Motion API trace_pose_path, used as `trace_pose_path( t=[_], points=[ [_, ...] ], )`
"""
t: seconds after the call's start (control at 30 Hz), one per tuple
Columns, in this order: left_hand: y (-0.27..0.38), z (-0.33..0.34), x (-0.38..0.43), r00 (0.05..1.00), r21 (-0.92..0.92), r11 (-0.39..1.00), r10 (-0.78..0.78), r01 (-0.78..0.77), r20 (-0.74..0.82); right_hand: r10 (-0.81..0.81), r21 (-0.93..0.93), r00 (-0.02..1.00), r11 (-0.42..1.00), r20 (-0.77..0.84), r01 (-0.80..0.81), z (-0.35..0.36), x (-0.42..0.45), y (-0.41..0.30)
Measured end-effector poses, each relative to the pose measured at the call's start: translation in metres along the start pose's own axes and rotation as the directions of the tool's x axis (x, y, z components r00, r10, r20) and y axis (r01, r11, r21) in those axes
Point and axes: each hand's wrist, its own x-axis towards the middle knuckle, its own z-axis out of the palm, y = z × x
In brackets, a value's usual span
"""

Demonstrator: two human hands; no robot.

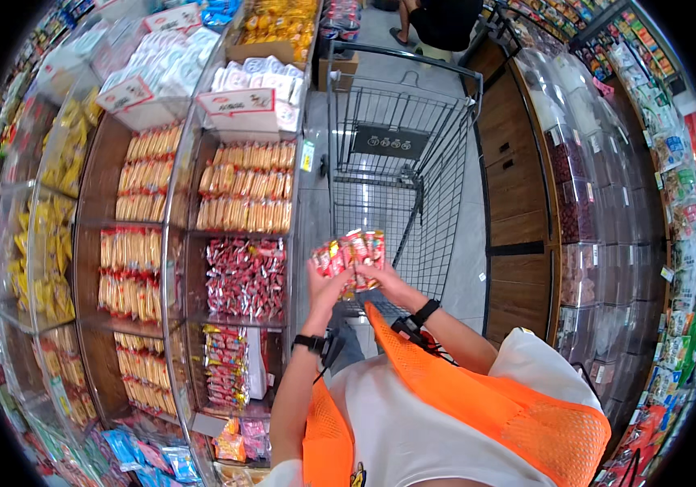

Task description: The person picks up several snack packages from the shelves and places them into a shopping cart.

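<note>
My left hand (325,288) and my right hand (386,281) together hold a bunch of red, shiny snack packets (354,255), spread side by side in front of my chest. The packets are above the near end of a metal wire shopping cart (445,225). To the left, a bin compartment holds similar red and yellow packets (224,368), lined up in a stack. The compartment beyond it is filled with small dark-red wrapped sweets (245,277). Farther up are rows of wrapped, biscuit-like sticks (247,185).
Clear-walled snack bins run along the left. Wooden cabinets (518,292) with clear dispensers (576,213) line the right side. A cardboard box (339,72) with bottles stands beyond the cart, and a person in dark shorts (445,24) is at the aisle's far end.
</note>
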Motion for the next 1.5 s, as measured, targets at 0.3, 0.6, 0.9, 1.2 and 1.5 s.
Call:
trace_pose_path(
  t=[0.3, 0.6, 0.9, 1.2, 1.5],
  points=[
    [-0.026, 0.147, 0.177, 0.995, 0.097, 0.995, 0.031, -0.04, 0.098, -0.146, 0.086, 0.963, 0.982, -0.228, 0.169, -0.147, 0.086, -0.078],
    [-0.031, 0.121, 0.18, 0.971, 0.645, 0.732, 0.232, -0.218, 0.065, -0.358, -0.584, 0.794, 0.812, -0.492, 0.005, -0.261, 0.112, -0.078],
    [-0.011, -0.079, -0.022, 0.991, 0.159, 0.983, 0.101, -0.086, -0.086, 0.42, -0.761, 0.898, 0.624, 0.133, -0.179, -0.163, 0.079, -0.004],
    [-0.115, -0.3, -0.184, 0.329, 0.347, 0.837, 0.215, 0.424, -0.919, 0.312, -0.8, 0.757, 0.408, 0.575, 0.44, 0.201, 0.065, 0.085],
    [-0.123, -0.301, -0.213, 0.249, 0.175, 0.875, 0.064, 0.452, -0.966, 0.252, -0.825, 0.818, -0.108, 0.517, 0.555, 0.307, 0.122, 0.22]
  ],
)
